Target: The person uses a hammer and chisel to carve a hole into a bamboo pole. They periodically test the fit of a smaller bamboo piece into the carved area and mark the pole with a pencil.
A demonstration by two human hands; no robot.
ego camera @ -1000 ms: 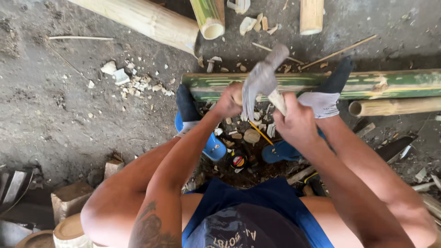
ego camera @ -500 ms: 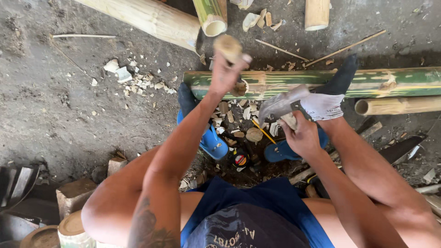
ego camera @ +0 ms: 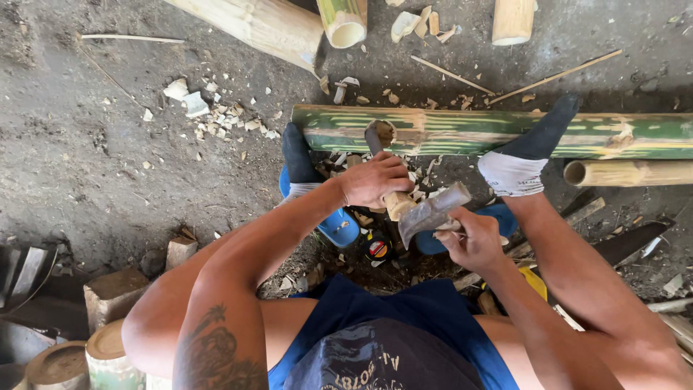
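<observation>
Green bamboo pole [ego camera: 505, 131] — notched, splintered

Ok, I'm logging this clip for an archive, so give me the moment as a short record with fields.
setting: dirt floor strewn with wood chips
workpiece: green bamboo pole lying crosswise, with a notch near its left end
left hand: grips a wooden-handled chisel, blade tip at the notch
right hand: holds a hatchet, head close against the chisel handle
feet: dark socks resting against the pole
nearby: pale bamboo sections
</observation>
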